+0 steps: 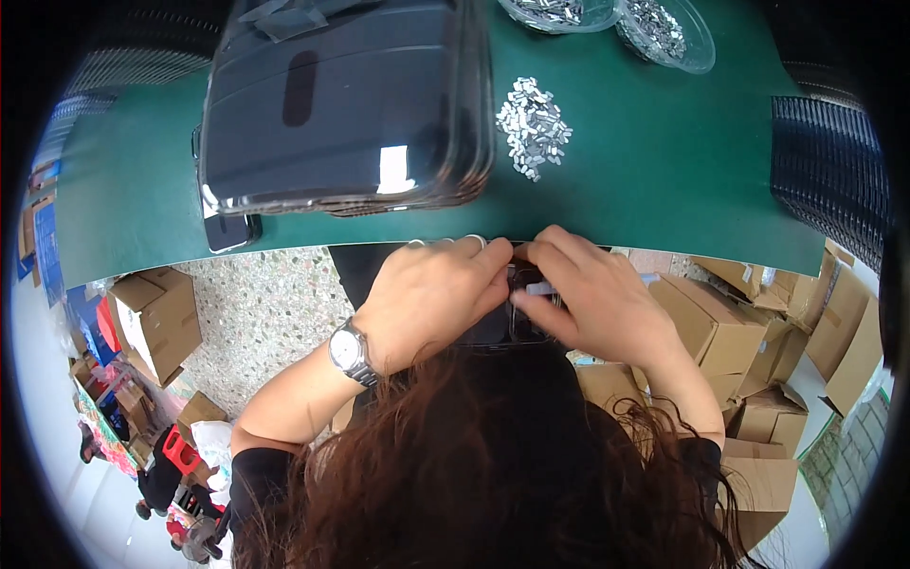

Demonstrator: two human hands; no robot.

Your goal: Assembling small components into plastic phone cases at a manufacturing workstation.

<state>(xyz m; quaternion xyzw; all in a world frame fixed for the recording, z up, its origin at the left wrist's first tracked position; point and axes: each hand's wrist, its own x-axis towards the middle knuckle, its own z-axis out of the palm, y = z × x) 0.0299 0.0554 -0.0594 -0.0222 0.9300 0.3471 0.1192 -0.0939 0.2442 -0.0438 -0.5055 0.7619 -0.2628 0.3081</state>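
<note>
At the table's near edge, both hands work over a dark, glossy flat piece with clear edges (493, 327), mostly covered by them and too hidden to name. My left hand (438, 294), with rings on the fingers and a silver watch (349, 352) at the wrist, curls over its left side. My right hand (602, 299) bends over the right side, thumb and forefinger closing near a small pale, translucent piece (540, 288). Beyond the hands lies a loose pile of small silvery pieces (534, 128). Left of that pile rises a stack of dark trays with clear rims (351, 114).
Two clear round tubs (697, 52) of silvery pieces sit at the far side of the green table (654, 161). A phone (230, 232) lies at the left edge. Black ribbed stacks (825, 161) stand right. Cardboard boxes (711, 322) crowd the floor; people appear lower left.
</note>
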